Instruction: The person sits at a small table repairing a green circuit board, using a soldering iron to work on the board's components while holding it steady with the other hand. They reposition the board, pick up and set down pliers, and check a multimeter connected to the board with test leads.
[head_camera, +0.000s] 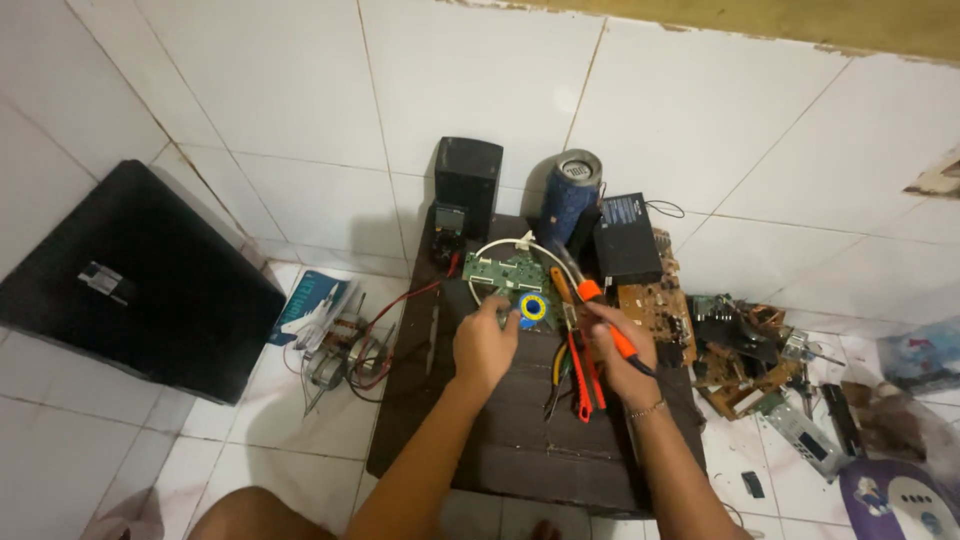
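**Thin Green Circuit Board Wants an Edge Grip and a Light Touch**

While the left hand (484, 345) curls over the near corner of the green circuit board (503, 272), fingers bent and thumb tucked so that it seems to pin the board down rather than lift it, the right hand (622, 352) is closed around the orange handle of a soldering iron (592, 300), whose tip points up toward the board.

The board lies flat at the far end of the dark wooden tabletop (520, 440), just in front of a small black speaker box (467, 182) and beside a blue cylinder speaker (567, 200). A yellow and blue ring (532, 308) sits at its near edge, touching or just beside the left fingers. A white cable (497, 245) loops around it.

Such a board is probably light, stiff and brittle: it would not sag, but it could crack if flexed, and its small parts and solder joints could snap under pressure. The bare edges and corners look like the safest places to hold. Being flat and smooth underneath, it may slide on the wood unless pressed down.

Red-handled pliers (583, 385) lie between the hands. A brown circuit board (655, 305) rests to the right.
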